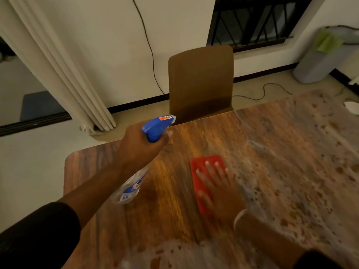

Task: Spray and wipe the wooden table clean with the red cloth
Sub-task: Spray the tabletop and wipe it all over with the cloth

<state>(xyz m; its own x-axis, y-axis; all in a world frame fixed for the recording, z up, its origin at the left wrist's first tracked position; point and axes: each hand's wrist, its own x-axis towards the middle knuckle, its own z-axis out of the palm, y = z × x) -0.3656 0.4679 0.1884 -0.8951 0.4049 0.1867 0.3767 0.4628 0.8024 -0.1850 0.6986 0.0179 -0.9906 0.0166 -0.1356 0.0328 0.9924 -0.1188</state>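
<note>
My left hand (142, 148) grips a clear spray bottle (155, 129) by its blue trigger head, held above the left part of the wooden table (174, 200), nozzle pointing right and away from me. My right hand (217, 189) lies flat, fingers spread, on the folded red cloth (202, 171), pressing it on the table's middle. Whitish foamy spray covers the table to the right of the cloth and along the near edge. The strip between my two hands shows bare wood grain.
A brown chair (201, 82) stands pushed against the table's far edge. A black cable (151, 55) runs down the wall and across the floor. A cream curtain (64, 74) hangs at left. A grey bin (318, 59) stands at far right.
</note>
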